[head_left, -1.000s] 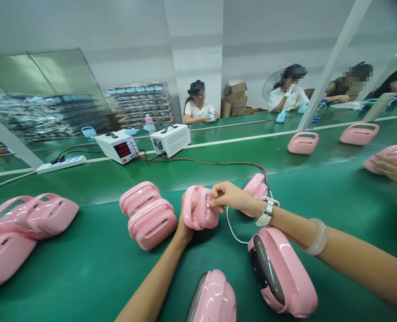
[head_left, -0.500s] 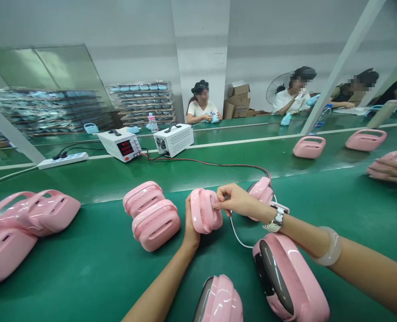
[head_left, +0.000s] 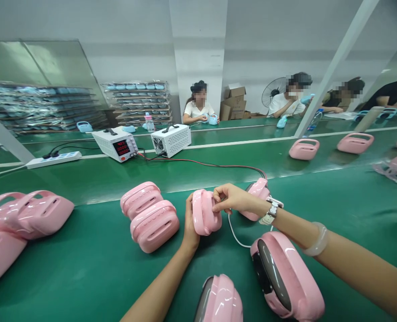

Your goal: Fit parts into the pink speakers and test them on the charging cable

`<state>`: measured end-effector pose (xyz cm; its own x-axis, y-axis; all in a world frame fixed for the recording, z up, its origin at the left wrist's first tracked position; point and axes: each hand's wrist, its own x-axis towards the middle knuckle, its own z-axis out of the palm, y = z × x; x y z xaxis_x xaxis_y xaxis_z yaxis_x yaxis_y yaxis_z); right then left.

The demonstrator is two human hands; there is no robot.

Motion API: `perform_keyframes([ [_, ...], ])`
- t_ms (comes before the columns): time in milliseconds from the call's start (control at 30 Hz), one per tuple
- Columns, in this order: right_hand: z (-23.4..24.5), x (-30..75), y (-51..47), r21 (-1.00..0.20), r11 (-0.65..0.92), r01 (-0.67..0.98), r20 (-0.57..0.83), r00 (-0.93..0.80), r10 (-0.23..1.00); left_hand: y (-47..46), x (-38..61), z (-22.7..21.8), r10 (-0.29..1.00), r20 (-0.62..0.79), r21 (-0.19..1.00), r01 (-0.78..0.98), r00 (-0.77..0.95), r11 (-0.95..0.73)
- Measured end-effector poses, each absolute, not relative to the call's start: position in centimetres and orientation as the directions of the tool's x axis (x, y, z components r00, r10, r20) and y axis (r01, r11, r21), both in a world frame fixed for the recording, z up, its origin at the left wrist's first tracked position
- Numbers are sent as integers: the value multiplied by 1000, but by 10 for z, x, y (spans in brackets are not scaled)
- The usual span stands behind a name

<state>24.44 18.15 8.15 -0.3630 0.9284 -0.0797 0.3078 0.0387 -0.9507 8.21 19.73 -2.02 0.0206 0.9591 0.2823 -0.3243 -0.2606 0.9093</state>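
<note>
My left hand [head_left: 190, 223] is wrapped around the side of a pink case with a carry handle [head_left: 203, 214], which looks like a portable speaker. It is held above the green bench, handle side towards me. My right hand [head_left: 232, 197] has its fingers bent and pinched at the right face of this case, touching it near the slot; whatever lies between the fingertips is hidden. Behind the right wrist is another pink case [head_left: 259, 190] with red and black leads running to it. A white cable [head_left: 233, 232] curves below the right hand towards a dark-fronted pink case [head_left: 288, 277].
Two pink cases [head_left: 154, 226] stand left of my hands, with several more [head_left: 44, 214] at the far left. Another [head_left: 220, 299] lies at the front edge. Across the bench are a power supply [head_left: 116, 144], a second white box [head_left: 171, 141] and a power strip [head_left: 53, 159]. Co-workers sit beyond.
The view has shifted slightly right. My right fingers have moved a little at the case's slot face. The co-worker's hand at the right edge is gone from view; a pink case with clear wrapping shows there.
</note>
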Motion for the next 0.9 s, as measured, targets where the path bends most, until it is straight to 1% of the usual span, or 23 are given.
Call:
perform_keyframes([
  [233,64,245,180,-936,85,343,-41,-347,937,200,82,-25,975,223,900,-386,10,-202],
  [400,61,244,172,-914,244,323,138,-317,938,200,83,-25,972,235,891,-402,8,-212],
  [533,66,245,171,-879,325,349,191,-366,911,200,83,-24,970,243,887,-406,1,-222],
  [767,69,251,181,-856,336,394,183,-377,908,197,82,-18,960,273,888,-399,55,-230],
  [833,69,253,183,-881,289,375,130,-396,909,196,82,-18,959,278,890,-391,59,-234],
  [900,69,256,184,-920,225,320,65,-442,895,196,82,-19,957,285,891,-384,54,-243],
])
